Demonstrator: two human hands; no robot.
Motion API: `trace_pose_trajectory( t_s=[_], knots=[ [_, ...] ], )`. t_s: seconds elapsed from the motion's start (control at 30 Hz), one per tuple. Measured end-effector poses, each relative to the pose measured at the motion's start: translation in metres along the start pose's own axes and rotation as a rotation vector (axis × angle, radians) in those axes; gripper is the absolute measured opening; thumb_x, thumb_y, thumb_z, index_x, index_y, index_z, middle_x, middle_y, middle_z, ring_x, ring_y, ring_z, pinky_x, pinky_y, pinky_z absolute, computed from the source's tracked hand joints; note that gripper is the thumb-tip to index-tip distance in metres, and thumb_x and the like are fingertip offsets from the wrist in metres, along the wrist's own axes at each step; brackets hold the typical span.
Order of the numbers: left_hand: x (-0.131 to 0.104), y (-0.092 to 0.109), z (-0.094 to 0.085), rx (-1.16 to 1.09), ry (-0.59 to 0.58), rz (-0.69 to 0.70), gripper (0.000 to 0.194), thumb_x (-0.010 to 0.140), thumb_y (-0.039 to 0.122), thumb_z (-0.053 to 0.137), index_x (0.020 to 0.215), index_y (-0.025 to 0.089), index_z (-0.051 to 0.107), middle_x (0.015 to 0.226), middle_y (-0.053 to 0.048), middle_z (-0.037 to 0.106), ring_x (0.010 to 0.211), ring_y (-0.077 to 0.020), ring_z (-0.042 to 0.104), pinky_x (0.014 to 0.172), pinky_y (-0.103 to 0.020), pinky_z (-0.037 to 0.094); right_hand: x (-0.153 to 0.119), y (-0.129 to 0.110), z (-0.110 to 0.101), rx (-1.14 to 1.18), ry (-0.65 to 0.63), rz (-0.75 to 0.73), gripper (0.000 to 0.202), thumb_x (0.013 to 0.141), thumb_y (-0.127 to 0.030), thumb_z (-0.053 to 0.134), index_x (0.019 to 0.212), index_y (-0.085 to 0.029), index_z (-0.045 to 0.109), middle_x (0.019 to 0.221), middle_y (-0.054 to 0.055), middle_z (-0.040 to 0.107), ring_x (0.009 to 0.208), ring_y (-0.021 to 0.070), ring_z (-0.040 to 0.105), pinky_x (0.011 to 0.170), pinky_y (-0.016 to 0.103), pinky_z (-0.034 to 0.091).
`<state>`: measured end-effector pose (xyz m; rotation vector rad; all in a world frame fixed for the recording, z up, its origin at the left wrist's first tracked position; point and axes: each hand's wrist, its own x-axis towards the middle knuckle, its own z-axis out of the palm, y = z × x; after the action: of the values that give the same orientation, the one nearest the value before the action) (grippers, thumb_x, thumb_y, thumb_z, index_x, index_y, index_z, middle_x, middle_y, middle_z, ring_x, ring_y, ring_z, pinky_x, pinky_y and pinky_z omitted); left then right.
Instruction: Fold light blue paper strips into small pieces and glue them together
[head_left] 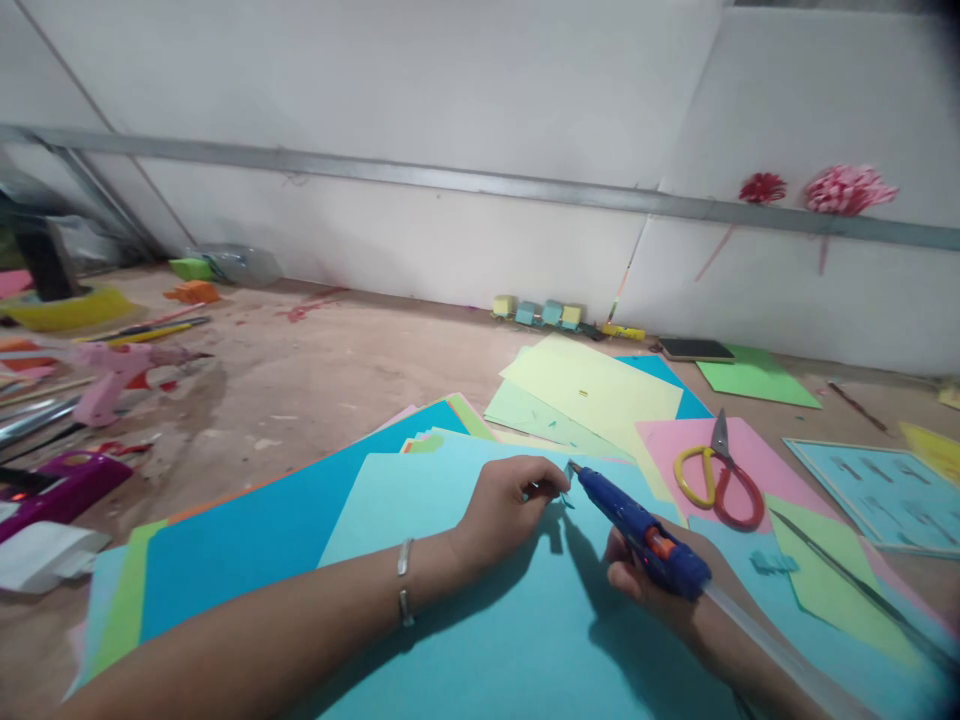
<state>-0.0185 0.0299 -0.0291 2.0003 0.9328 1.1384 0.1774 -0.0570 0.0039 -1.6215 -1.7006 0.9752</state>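
Note:
My left hand (504,505) is closed in a pinch on a small teal paper piece (567,502), held just above a light blue sheet (480,650). In my right hand (694,610) is a blue glue gun (619,510), its nozzle tip touching or very near the paper piece; I cannot tell which. A clear glue stick (757,635) sticks out of the gun's back end. To the right, scissors (720,475) with one yellow and one red handle lie on a pink sheet (664,440). Close to them is a small teal paper cutout (774,563).
Coloured sheets (247,540) are stacked under the light blue one. On the left lie a pink glue gun (112,380) and a purple tool (67,485). Small paper blocks (526,312) and a phone (696,350) are by the wall. Paper flowers (847,190) hang on the rail.

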Motion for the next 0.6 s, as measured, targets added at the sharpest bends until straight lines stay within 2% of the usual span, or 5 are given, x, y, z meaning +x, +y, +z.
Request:
trace_pose_trajectory(
  t_s=[0.2,0.33,0.6],
  knots=[
    [-0.0001,-0.0002,-0.0007,0.005,0.000,-0.001,0.027,0.070,0.001,0.051,0.075,0.018,0.072,0.070,-0.002,0.073,0.061,-0.0136,0.064,0.062,-0.026,0.054,0.0000,-0.0034,0.0003,0.006,0.013,0.053,0.021,0.077,-0.041,0.065,0.071,-0.021,0.061,0.063,-0.001,0.062,0.058,0.0143,0.050,0.054,0.027,0.039],
    [-0.0004,-0.0007,-0.0003,-0.008,-0.009,0.005,0.029,0.069,-0.002,0.051,0.074,0.018,0.071,0.070,-0.002,0.073,0.062,-0.0138,0.064,0.064,-0.027,0.054,-0.0001,0.0016,0.0016,0.007,-0.025,0.026,0.019,0.076,-0.040,0.065,0.071,-0.021,0.062,0.063,-0.001,0.062,0.056,0.0135,0.048,0.052,0.026,0.037],
    [0.0000,0.0002,-0.0016,0.005,0.021,0.019,0.030,0.067,-0.001,0.049,0.075,0.018,0.071,0.070,-0.002,0.072,0.061,-0.0138,0.064,0.062,-0.026,0.053,0.0002,0.0042,0.0012,0.010,-0.017,0.039,0.018,0.077,-0.037,0.065,0.069,-0.021,0.060,0.061,-0.002,0.059,0.055,0.0123,0.046,0.052,0.025,0.036]
  ],
)
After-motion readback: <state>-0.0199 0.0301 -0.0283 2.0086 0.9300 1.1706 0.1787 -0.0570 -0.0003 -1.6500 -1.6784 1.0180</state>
